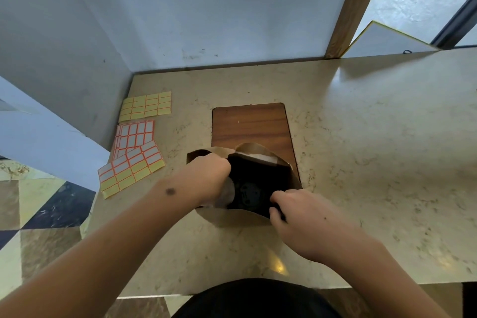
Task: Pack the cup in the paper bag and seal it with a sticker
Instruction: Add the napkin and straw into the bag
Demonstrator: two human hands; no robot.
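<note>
The cup (246, 195) sits low inside the open paper bag (260, 155), dark and partly hidden in my view. My right hand (296, 212) pinches the bag's near rim shut between its fingers. My left hand (209, 175) reaches into the mouth; its fingers are hidden, so I cannot tell its grip. Left of the bag lie sticker sheets (134, 147) on the beige counter (361, 152), a wooden inset (251, 124) beyond.
</note>
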